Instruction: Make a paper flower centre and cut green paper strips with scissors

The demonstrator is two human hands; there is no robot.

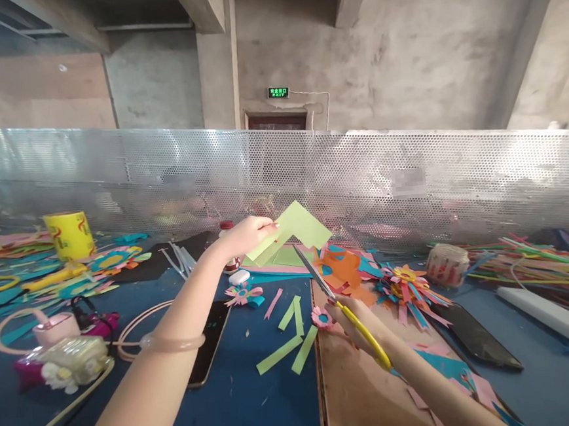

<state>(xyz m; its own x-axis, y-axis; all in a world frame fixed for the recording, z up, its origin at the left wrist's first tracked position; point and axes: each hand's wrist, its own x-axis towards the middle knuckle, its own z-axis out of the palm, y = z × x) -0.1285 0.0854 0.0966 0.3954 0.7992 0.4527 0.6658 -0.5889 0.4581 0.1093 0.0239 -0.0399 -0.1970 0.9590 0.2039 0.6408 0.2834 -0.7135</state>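
My left hand [252, 234] pinches a light green sheet of paper [301, 226] by its left part and holds it up above the table. The sheet has an angled outline, with a corner pointing up. My right hand [355, 322] grips a pair of yellow-handled scissors [357, 330], whose blades point up and left to just below the paper. Whether the blades touch the sheet I cannot tell. Several cut green strips [279, 356] lie on the blue table between my arms. A small pink paper flower [321, 317] sits beside my right hand.
Orange paper pieces [341, 271] and a layered paper flower [408, 282] lie behind my right hand. Phones lie at left [209, 343] and right [476, 336]. A yellow tape roll [69, 235] stands far left, a white power strip [553, 316] far right. A perforated metal panel [281, 167] closes the back.
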